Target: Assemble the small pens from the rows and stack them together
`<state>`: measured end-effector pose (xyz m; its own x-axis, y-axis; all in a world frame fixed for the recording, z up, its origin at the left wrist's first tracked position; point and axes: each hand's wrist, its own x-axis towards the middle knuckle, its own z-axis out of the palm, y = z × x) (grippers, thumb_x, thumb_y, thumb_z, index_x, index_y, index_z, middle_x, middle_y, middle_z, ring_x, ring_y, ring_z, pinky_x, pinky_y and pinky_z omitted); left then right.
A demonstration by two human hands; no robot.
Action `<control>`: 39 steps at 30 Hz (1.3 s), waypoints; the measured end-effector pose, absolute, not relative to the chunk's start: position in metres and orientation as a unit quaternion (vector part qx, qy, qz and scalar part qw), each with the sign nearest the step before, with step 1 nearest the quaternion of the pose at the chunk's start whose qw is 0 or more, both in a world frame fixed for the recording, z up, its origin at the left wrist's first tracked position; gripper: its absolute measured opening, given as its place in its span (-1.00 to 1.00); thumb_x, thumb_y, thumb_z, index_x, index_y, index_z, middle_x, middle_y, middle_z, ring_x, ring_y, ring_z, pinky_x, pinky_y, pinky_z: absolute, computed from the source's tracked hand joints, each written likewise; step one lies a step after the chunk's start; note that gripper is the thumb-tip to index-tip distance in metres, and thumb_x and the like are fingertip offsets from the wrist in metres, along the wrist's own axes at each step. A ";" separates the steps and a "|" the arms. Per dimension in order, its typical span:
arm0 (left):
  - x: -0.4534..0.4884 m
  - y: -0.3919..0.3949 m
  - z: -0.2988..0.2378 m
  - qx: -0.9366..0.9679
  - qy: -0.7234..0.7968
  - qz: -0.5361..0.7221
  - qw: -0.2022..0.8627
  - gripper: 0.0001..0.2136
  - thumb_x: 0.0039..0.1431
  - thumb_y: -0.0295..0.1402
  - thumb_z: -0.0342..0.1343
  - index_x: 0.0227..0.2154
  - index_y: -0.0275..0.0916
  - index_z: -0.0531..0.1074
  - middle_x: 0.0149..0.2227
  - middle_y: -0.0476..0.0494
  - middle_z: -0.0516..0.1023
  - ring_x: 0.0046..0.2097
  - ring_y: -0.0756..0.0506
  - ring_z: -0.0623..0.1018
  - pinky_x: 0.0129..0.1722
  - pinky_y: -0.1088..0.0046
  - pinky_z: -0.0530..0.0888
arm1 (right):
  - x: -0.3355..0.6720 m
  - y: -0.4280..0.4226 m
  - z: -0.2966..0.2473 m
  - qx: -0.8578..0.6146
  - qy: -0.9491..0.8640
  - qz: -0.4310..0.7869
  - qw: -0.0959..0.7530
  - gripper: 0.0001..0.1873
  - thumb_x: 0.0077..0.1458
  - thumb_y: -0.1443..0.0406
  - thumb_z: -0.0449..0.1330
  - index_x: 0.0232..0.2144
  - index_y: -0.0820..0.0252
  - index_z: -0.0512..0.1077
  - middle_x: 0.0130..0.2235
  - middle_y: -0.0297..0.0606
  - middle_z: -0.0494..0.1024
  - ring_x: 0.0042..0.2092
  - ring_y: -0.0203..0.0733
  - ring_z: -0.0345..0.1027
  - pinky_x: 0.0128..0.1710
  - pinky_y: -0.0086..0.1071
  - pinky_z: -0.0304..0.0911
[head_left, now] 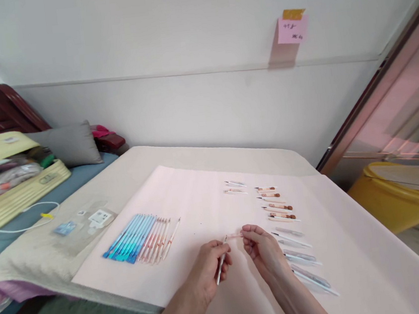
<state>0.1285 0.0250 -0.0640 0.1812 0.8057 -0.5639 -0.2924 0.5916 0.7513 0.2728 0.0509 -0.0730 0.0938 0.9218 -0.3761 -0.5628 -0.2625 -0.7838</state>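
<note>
My left hand (209,268) is closed round a thin white pen refill (221,262), its tip pointing up and right. Just to its right, my right hand (261,249) pinches a small clear pinkish pen cap (235,235) near the refill's tip. Both hands hover over a pale pink sheet (195,198) on the table. To the left lies a tidy row of blue and pink pens (141,238). On the right a column of separated pen parts (280,211) runs from brown-capped ones at the back to clear ones (302,259) beside my right wrist.
A flat clear plastic packet (84,224) lies left of the sheet. Further left a bed holds a yellow case (14,190), a white cable and a grey pillow (69,144). A yellow tub (396,194) stands at the right. A pink note (292,29) sticks on the wall.
</note>
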 end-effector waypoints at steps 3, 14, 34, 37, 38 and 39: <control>0.129 0.025 -0.064 0.250 0.518 0.377 0.726 -0.86 -0.13 -0.32 0.08 -0.50 -0.27 0.29 -0.63 0.02 0.33 -0.66 0.12 0.21 -0.67 0.59 0.01 | 0.272 0.051 -0.072 -0.459 -0.202 0.653 0.567 -0.82 -0.28 0.42 0.31 -0.51 0.22 0.41 -0.62 -0.43 0.37 -0.58 -0.44 0.22 -0.62 -0.57 0.19; 0.131 0.024 -0.064 0.266 0.504 0.360 0.738 -0.83 -0.15 -0.29 0.12 -0.50 -0.28 0.32 -0.63 0.02 0.33 -0.66 0.12 0.20 -0.67 0.57 -0.01 | 0.271 0.051 -0.071 -0.442 -0.198 0.655 0.581 -0.73 -0.25 0.39 0.34 -0.41 0.18 0.39 -0.48 -0.36 0.50 -0.52 -0.41 0.31 -0.54 -0.56 0.26; 0.131 0.021 -0.068 0.303 0.482 0.329 0.753 -0.84 -0.17 -0.31 0.12 -0.51 -0.31 0.38 -0.62 -0.02 0.35 -0.66 0.13 0.18 -0.67 0.56 -0.06 | 0.269 0.050 -0.073 -0.486 -0.288 0.625 0.538 -0.53 -0.19 0.23 0.29 -0.15 0.18 0.35 -0.51 -0.38 0.47 -0.60 -0.42 0.17 -0.62 -0.51 0.05; 0.131 0.021 -0.067 0.296 0.486 0.336 0.751 -0.78 -0.15 -0.24 0.14 -0.48 -0.31 0.39 -0.61 -0.01 0.35 -0.66 0.13 0.18 -0.67 0.57 -0.05 | 0.269 0.049 -0.073 -0.489 -0.287 0.627 0.534 -0.51 -0.22 0.24 0.30 -0.16 0.17 0.35 -0.52 -0.39 0.47 -0.61 -0.42 0.16 -0.63 -0.50 0.05; 0.131 0.020 -0.067 0.293 0.486 0.339 0.750 -0.76 -0.13 -0.21 0.13 -0.47 -0.31 0.39 -0.60 -0.01 0.35 -0.66 0.13 0.18 -0.67 0.57 -0.05 | 0.268 0.049 -0.073 -0.488 -0.287 0.629 0.533 -0.51 -0.22 0.24 0.31 -0.16 0.17 0.35 -0.52 -0.39 0.47 -0.61 -0.42 0.16 -0.63 -0.50 0.05; 0.131 0.020 -0.066 0.292 0.486 0.342 0.750 -0.75 -0.12 -0.20 0.13 -0.46 -0.31 0.39 -0.60 -0.01 0.35 -0.66 0.13 0.19 -0.68 0.57 -0.05 | 0.268 0.049 -0.073 -0.488 -0.287 0.630 0.532 -0.51 -0.23 0.24 0.31 -0.16 0.17 0.35 -0.52 -0.40 0.47 -0.62 -0.42 0.16 -0.63 -0.50 0.04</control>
